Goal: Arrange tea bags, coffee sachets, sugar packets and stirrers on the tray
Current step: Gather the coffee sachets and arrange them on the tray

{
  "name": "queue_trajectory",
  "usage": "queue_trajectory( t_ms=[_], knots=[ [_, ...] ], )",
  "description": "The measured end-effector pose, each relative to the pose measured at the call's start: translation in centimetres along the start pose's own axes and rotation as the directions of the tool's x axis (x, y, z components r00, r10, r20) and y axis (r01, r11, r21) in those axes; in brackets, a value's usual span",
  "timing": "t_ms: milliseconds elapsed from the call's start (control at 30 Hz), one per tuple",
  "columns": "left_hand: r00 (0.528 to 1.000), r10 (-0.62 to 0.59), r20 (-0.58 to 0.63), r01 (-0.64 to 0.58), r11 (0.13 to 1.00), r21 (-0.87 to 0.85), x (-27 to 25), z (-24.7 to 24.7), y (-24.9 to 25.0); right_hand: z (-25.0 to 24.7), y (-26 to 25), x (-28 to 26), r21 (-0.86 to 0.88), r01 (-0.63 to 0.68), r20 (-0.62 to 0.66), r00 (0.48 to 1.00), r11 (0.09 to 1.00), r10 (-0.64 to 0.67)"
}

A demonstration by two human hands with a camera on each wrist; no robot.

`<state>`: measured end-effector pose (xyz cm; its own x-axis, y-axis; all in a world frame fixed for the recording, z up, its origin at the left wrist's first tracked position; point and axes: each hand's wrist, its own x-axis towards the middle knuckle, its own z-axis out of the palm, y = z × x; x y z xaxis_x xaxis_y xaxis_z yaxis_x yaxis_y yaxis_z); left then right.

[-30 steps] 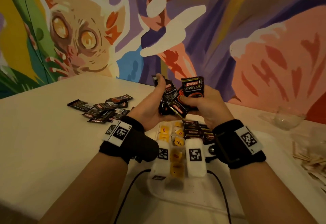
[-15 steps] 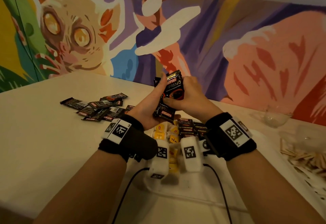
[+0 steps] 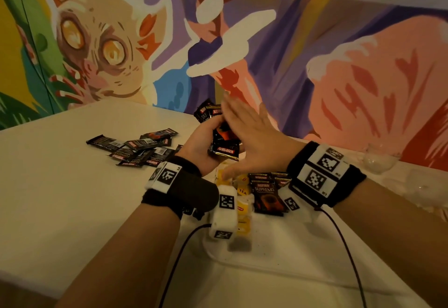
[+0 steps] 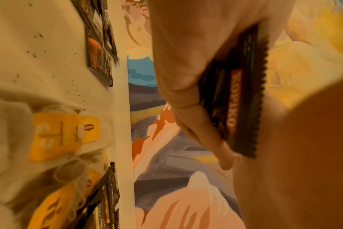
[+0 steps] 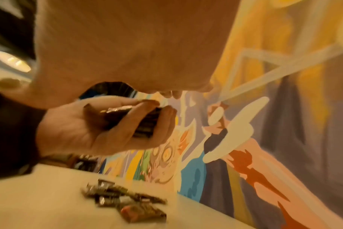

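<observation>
Nearest to the person lies the white tray, and on its far part there are tea bags with yellow tags, one of them reading "TEA", in a column under the hands. Just beside them on the right stand rows of black coffee sachets on the tray, which overlap each other; the front one reads "KOPIKO SUPREMO". Above these, the left hand has its fingers and thumb curled round a bundle of black sachets, held upright over the far end of the tray; the lower edge of one shows "KOPIKO" upside down in the head view, and the left wrist view shows the same red word beside a serrated edge. The right hand is flat, with straight fingers together, and holds nothing; its palm is against the right side of the bundle, though the picture is blurred there and I cannot tell if it really touches. Farther to the left, on the white table, a loose pile of sachets lies well apart from the tray, with "KOPIKO" and "SUPREMO" readable on some. At the far right there are wooden stirrers, blurred.
</observation>
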<state>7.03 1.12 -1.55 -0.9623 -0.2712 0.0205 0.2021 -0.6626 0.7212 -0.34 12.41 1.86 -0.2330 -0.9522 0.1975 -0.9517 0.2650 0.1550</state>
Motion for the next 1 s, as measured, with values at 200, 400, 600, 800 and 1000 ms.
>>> queue_trajectory(
  t_ms=[200,400,600,800,1000],
  knots=[
    [1.000,-0.005,0.017,0.004,0.998,0.061,-0.4,-0.1,0.0,0.3,0.7,0.8,0.099,0.086,-0.225,0.972,0.991,-0.062],
    [0.997,-0.021,0.079,0.014,0.997,0.081,-0.5,0.1,-0.1,-0.3,0.9,1.4,0.125,0.119,-0.150,0.984,0.985,-0.100],
    [0.997,-0.037,0.066,0.027,0.987,0.156,-0.8,0.2,-0.1,0.2,0.6,1.0,0.087,0.162,-0.183,0.972,0.983,-0.145],
    [0.996,-0.021,0.083,0.013,0.995,0.102,-1.1,0.9,-0.3,-1.0,1.0,0.4,0.027,0.077,-0.189,0.979,0.997,-0.071],
    [0.997,0.014,0.077,-0.028,0.983,0.181,-1.1,1.3,-0.3,-2.6,1.2,-2.7,0.685,-0.196,-0.092,0.932,0.702,0.350]
  ],
)
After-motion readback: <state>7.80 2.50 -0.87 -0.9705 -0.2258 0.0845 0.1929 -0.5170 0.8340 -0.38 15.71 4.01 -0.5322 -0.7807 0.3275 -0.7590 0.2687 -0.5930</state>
